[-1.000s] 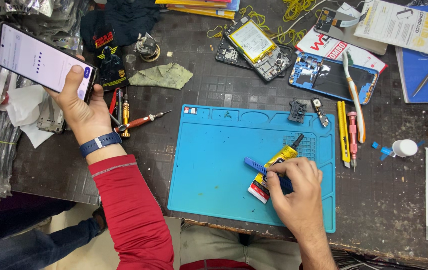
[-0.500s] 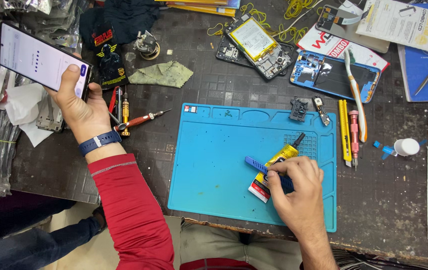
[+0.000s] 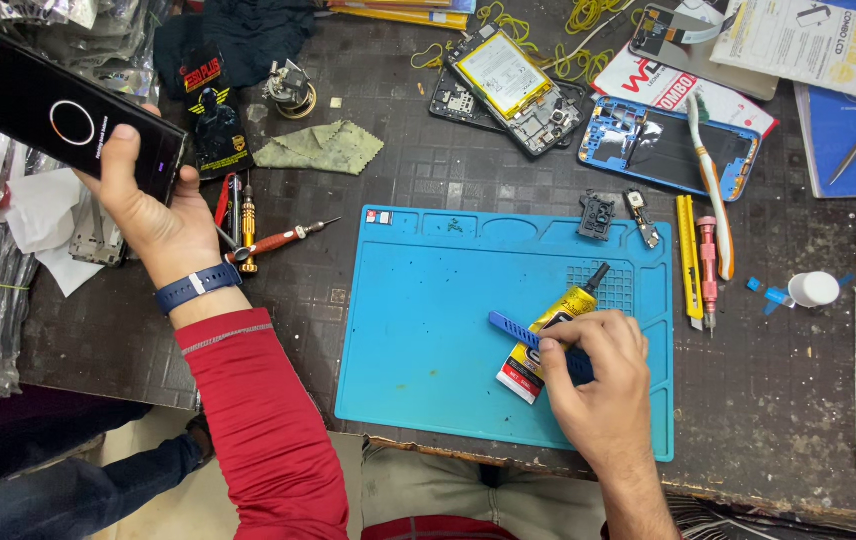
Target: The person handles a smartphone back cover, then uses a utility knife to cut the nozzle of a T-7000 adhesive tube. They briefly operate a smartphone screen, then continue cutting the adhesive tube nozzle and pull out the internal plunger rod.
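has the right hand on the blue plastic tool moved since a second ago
No. The right hand stays on the blue plastic pry tool, beside the yellow glue tube, in the same lower right part of the blue silicone work mat.

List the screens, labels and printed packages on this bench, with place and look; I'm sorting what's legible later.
Phone in left hand, far left: dark screen, white ring.
Glue tube under right hand, on blue mat: yellow, red-white label.
Black packet, top left: red-yellow print.
White leaflet, top right.
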